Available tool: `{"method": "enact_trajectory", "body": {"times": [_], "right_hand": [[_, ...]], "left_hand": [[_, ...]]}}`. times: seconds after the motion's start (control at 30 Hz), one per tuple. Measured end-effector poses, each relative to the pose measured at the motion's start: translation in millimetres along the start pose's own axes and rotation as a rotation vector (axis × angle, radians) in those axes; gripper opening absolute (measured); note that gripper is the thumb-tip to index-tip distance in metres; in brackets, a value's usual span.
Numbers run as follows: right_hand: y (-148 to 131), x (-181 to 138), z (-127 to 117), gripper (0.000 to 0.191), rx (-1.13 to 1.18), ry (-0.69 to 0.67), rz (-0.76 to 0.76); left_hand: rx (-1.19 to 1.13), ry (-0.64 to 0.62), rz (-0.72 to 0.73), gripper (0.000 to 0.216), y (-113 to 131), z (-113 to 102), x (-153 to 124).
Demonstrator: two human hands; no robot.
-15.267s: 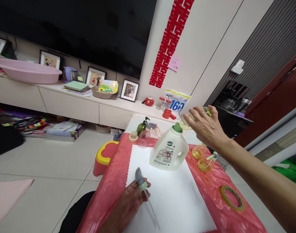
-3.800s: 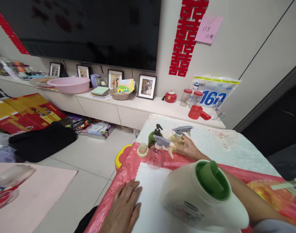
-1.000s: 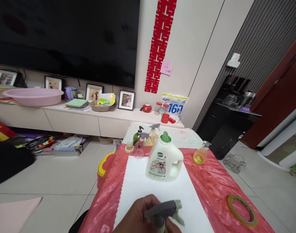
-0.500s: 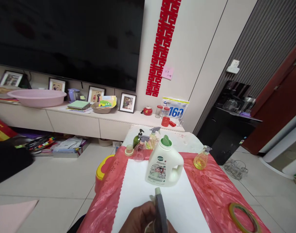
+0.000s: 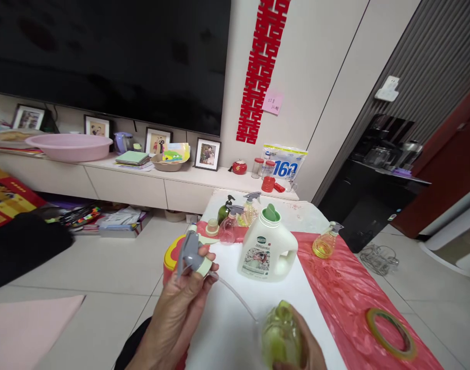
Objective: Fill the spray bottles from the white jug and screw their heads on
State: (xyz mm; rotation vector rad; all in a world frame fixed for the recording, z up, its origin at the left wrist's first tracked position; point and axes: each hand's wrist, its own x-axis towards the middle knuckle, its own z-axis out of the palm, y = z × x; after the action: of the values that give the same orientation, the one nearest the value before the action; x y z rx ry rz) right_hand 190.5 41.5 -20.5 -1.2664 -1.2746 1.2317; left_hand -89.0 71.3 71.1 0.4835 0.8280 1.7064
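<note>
Left and in front of a white jug (image 5: 266, 251), the left hand (image 5: 183, 303) grasps a grey spray head (image 5: 192, 255), its tube (image 5: 237, 296) slanting down to the right. Behind and left of the jug on the red-draped table (image 5: 346, 295) stand a small pale cup (image 5: 212, 227), a green pump bottle (image 5: 223, 213), a pink-tinted spray bottle (image 5: 229, 230) and a clear sprayer (image 5: 249, 211) holding yellowish liquid. A green spout fills the jug's open mouth; its contents are hidden. In front of the jug, the right hand (image 5: 311, 345) grips a blurred, yellow-green bottle (image 5: 282, 334); whether the tube's end is inside cannot be told. Right of the jug, a glass sprayer (image 5: 324, 244) holds amber liquid. Half a second earlier the spray head stood directly before the jug; now it is tipped over, left of the jug, while the jug remains in place.
</note>
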Motion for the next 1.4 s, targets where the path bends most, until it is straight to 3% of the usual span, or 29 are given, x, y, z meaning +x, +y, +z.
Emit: {"method": "enact_trajectory", "body": {"times": [0.17,0.3,0.5,0.63,0.93,1.4], "right_hand": [[-62.3,27.5,-23.3,0.092,-0.146,0.245,-0.077],[-123.9,69.0,-42.6,0.095,-0.494,0.317,-0.275],[-179.2,124.3,-51.4,0.073,-1.042,0.266,-0.689],[-195.3,144.7,-46.7,0.064,-1.305,0.202,-0.827],[-219.5,156.9,-36.5,0.062,-1.695,0.141,-0.892],[-240.2,161.8,-22.7,0.064,-1.881,0.081,-0.948]], "left_hand": [[-0.021,0.056,-0.196,0.049,-57.6,-33.3,10.6],[-0.016,0.048,-0.239,0.056,-89.7,-53.8,13.2],[0.020,-0.027,-0.231,0.052,-106.4,-77.5,19.5],[-0.008,-0.058,-0.254,0.049,-107.9,-82.3,20.3],[-0.009,-0.073,-0.264,0.047,-107.2,-79.0,20.1],[0.012,-0.071,-0.288,0.048,-106.0,-79.4,20.0]]}}
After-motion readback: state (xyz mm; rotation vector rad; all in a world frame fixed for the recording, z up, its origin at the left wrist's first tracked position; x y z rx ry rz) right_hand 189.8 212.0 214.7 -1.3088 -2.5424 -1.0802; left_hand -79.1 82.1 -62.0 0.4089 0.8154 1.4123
